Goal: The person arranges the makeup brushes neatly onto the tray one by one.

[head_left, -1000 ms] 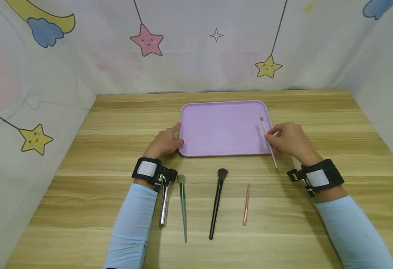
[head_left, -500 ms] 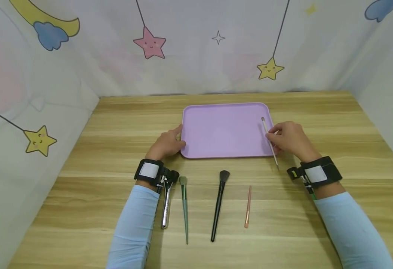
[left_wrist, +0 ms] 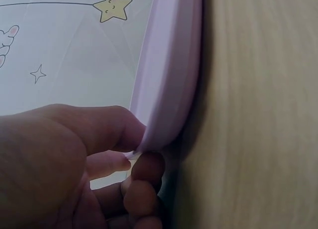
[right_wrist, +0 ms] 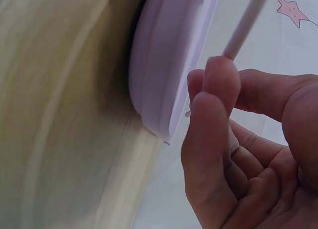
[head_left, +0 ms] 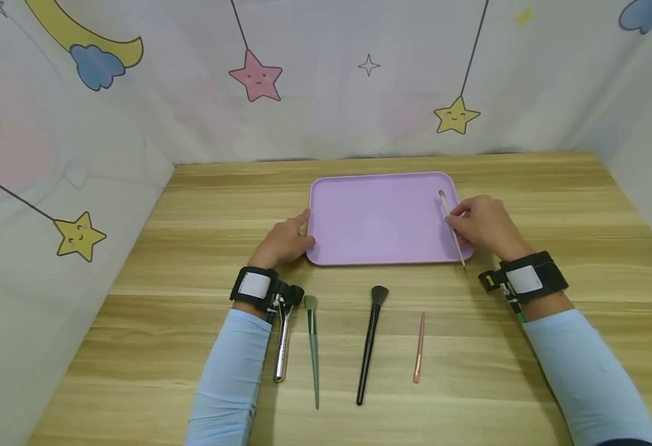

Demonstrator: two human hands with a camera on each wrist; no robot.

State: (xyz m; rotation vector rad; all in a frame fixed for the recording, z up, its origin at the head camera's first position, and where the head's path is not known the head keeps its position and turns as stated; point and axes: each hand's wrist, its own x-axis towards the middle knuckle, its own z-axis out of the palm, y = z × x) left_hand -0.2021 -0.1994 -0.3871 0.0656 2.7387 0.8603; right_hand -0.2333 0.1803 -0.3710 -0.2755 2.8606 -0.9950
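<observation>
A purple tray lies flat on the wooden table. My left hand grips its near left corner; in the left wrist view the thumb presses the tray rim and the other fingers curl by its underside. Over the tray's right edge, my right hand pinches a thin white makeup brush between thumb and fingers. Its small dark bristle tip points to the back, held slanted. The right wrist view shows the brush handle rising from the fingertips, beside the tray's wall.
In front of the tray lie a silver-handled brush, partly hidden by the left wrist gear, a green makeup brush, a black makeup brush and a small pink brush. A patterned cloth stands behind the table.
My right hand has carried the white brush slightly back and left, farther over the tray. The left hand keeps its place on the tray. The head view has shifted a little.
</observation>
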